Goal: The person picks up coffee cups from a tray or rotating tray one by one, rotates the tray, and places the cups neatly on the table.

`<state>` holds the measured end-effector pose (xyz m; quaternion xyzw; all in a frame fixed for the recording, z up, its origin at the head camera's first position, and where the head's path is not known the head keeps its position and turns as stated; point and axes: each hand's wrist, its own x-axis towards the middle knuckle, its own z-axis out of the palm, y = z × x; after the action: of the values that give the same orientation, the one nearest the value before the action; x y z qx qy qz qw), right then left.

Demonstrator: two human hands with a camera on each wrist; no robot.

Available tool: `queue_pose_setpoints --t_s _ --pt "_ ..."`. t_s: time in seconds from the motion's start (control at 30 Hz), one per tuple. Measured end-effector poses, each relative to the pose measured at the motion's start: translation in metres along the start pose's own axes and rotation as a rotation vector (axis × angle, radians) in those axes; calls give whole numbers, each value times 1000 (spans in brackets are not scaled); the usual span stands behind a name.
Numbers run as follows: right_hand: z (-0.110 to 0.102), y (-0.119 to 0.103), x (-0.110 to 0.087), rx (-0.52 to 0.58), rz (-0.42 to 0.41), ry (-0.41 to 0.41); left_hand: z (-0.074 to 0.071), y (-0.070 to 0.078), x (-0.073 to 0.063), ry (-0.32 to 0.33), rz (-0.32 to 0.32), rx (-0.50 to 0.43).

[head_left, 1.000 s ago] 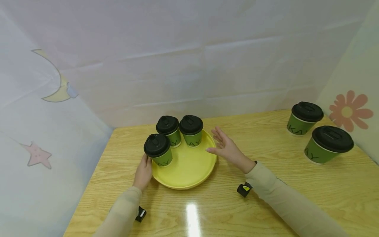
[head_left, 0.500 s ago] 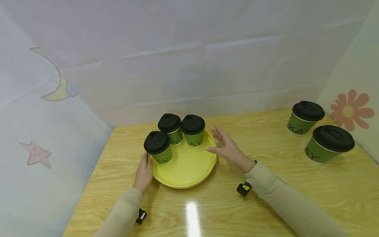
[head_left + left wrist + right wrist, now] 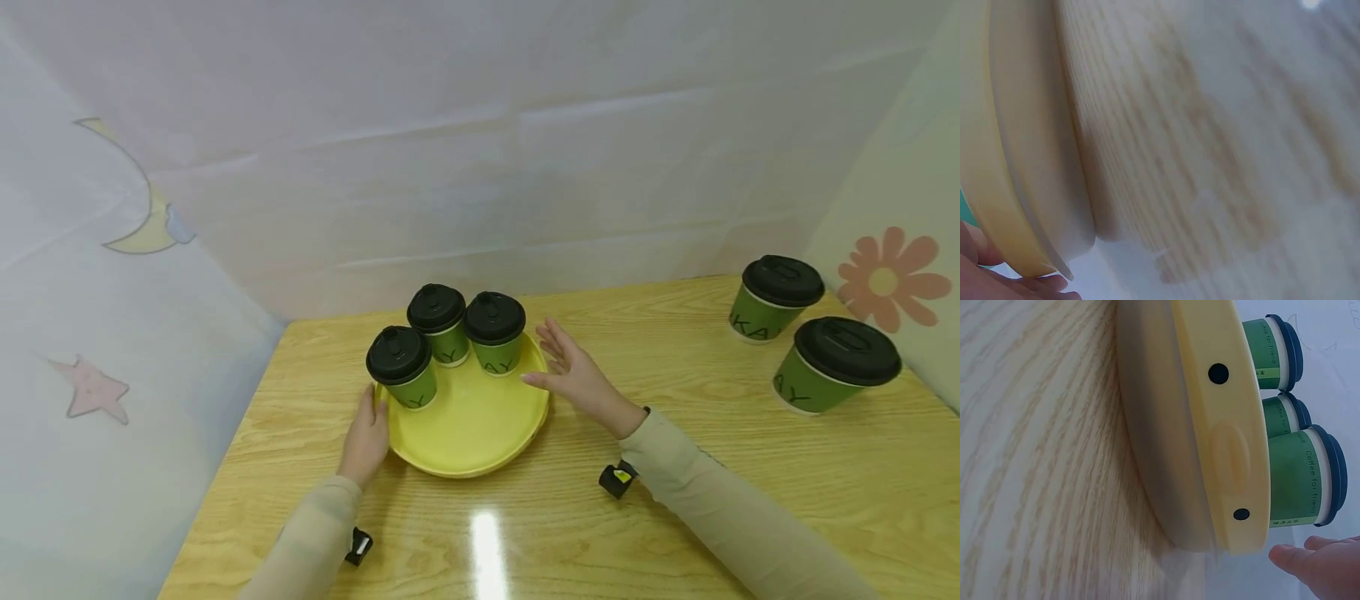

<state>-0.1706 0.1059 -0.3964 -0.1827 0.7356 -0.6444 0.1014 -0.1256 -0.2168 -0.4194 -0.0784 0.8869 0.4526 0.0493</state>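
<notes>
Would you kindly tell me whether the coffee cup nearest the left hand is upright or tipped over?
Upright: the coffee cup stands on the yellow tray, black lid uppermost.

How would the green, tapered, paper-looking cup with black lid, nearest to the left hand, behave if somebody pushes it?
The green cup might tip if pushed high, because it narrows towards its base. It may slide, as the yellow round plastic-looking tray beneath looks smooth. Its wall seems paper, so squeezing could dent it.
</notes>
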Motion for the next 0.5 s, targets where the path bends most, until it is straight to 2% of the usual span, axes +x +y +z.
queue_pose_setpoints --t_s 0.27,0.5 --pt "5 1 1 2 7 10 -1 2 7 16 -14 -7" --pt "8 0 3 1 21 39 1 5 11 21 -55 -20"
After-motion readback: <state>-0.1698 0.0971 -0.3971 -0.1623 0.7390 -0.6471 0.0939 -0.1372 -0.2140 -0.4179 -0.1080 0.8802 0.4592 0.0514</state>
